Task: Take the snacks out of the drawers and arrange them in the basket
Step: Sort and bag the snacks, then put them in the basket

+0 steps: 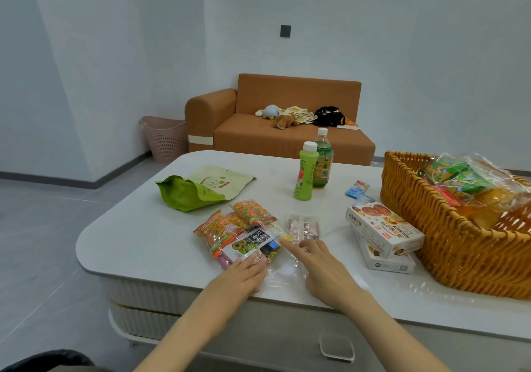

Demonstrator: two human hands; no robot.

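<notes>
Resting flat on the near end of the clear bag of snack packets [244, 233], the left hand [247, 274] has straight fingers. The right hand [324, 271] lies just beside it, fingers loosely spread on the bag's empty plastic, gripping nothing. The bag runs away from the hands toward the far left. The wicker basket [459, 245] stands well to the right, nearer the right hand, with two biscuit boxes [382, 228] between, so the carry probably goes rightward over them.
</notes>
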